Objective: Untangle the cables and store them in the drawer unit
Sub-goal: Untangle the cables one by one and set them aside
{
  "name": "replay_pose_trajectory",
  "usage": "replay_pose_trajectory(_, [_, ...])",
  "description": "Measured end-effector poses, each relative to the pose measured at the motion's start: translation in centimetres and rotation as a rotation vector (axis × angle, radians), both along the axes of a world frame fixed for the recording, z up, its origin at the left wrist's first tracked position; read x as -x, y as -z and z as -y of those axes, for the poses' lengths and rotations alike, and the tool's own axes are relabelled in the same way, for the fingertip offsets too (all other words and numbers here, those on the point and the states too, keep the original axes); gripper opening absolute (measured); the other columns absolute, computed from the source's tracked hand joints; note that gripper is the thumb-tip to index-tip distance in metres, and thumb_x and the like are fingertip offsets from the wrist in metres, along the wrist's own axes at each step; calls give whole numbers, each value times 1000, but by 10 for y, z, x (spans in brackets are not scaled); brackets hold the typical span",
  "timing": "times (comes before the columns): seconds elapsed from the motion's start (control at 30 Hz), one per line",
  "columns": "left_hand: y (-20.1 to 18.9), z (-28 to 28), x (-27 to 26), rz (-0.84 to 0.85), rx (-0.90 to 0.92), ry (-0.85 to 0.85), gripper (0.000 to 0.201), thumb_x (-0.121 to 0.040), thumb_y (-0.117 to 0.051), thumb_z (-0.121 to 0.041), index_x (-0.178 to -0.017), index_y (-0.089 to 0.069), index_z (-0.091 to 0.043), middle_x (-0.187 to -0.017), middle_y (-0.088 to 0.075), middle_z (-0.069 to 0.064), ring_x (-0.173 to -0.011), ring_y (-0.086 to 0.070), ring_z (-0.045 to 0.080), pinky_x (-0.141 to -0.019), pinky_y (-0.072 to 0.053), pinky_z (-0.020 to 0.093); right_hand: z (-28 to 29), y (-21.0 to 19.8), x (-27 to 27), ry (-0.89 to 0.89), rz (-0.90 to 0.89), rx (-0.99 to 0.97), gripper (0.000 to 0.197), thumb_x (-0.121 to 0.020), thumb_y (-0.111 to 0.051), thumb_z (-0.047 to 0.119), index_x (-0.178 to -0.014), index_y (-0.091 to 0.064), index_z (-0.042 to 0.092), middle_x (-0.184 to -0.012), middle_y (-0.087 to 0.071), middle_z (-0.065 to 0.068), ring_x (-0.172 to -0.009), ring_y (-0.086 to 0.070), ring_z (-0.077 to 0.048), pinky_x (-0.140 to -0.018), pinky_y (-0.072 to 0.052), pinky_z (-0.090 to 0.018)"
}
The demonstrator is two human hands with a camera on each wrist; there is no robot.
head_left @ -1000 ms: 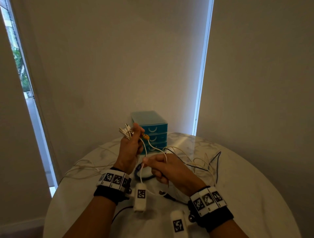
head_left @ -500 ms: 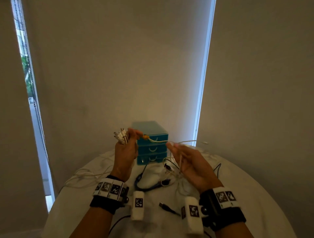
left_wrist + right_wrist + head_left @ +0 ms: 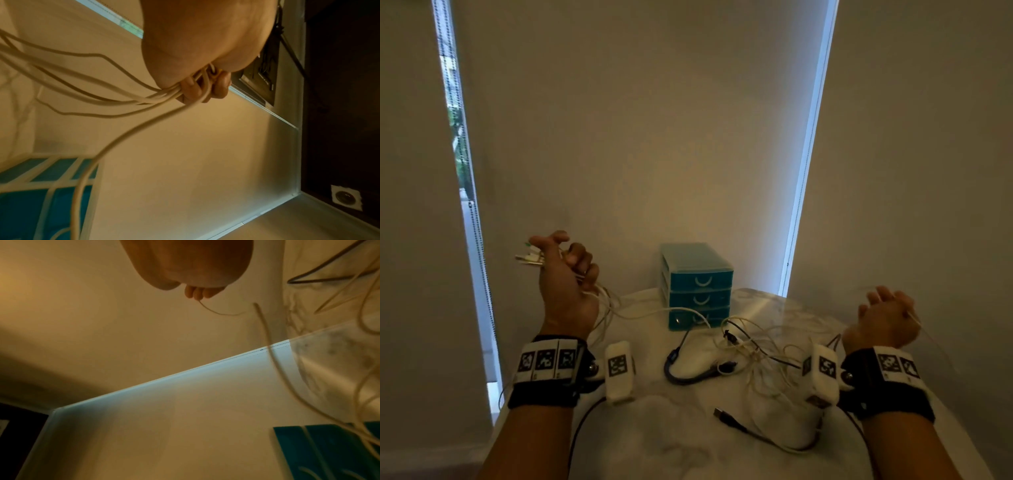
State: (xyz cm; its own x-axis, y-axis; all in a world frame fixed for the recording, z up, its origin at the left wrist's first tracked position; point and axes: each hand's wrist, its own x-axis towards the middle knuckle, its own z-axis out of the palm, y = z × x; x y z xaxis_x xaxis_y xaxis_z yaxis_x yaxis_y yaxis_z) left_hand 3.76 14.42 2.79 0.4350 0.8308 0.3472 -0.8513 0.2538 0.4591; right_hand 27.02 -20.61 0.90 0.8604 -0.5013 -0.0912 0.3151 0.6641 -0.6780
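My left hand [image 3: 565,274] is raised at the left and grips a bundle of white cables [image 3: 131,100], their plug ends [image 3: 528,256] sticking out past the thumb. The strands trail down to the table towards a tangle of white and dark cables [image 3: 753,353] in the middle. My right hand [image 3: 883,318] is out at the far right, fingers curled round a thin white cable [image 3: 213,311] that runs back to the tangle. The teal drawer unit [image 3: 697,286] stands at the back of the table with its three drawers closed.
The round white marble table [image 3: 654,438] fills the lower view. A dark USB cable end [image 3: 726,416] lies near the front. A grey looped cable [image 3: 681,370] lies in front of the drawers. Roller blinds [image 3: 637,137] hang close behind.
My hands have drawn wide apart: the left went up and left with the bundle, the right swung far right, pulling a thin white cable out of the tangle.
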Motion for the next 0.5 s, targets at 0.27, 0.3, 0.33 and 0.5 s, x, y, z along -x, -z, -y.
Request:
replay_pose_trajectory(0.27, [-23, 14, 29, -88, -196, -185, 47, -111, -30, -60, -85, -52, -27, -59, -33, -6, -45, -25, 9, -43, -18, 25, -168, -81, 70, -1004, 278, 325, 23, -108, -58, 12, -127, -67, 0, -120, -75, -13, -120, -71, -24, -110, -55, -42])
replay_pose_trajectory(0.3, [-23, 11, 35, -96, -195, -222, 47, -111, -30, -59, -85, -53, -28, -59, -32, -6, -45, -24, 10, -43, -17, 25, -181, -95, 87, -1258, 304, 440, 28, -107, -62, 10, -130, -63, -6, -129, -70, -20, -129, -68, -32, -113, -53, -41])
replay_pose_trajectory(0.33, [-24, 5, 41, -95, -192, -256, 46, -111, -30, -59, -86, -53, -28, -60, -33, -6, -46, -24, 10, -44, -17, 25, -188, -107, 93, -1406, 327, 501, 32, -105, -64, 9, -132, -60, -10, -136, -66, -27, -132, -66, -36, -113, -53, -40])
replay_pose_trajectory(0.5, [-20, -14, 57, -164, -284, -252, 37, -114, -37, -47, -87, -57, -32, -64, -41, -7, -45, -25, 9, -44, -16, 28, -165, -98, 91, -1446, 414, 451, 33, -109, -55, 10, -137, -61, -7, -128, -75, -21, -114, -76, -26, -95, -63, -30])
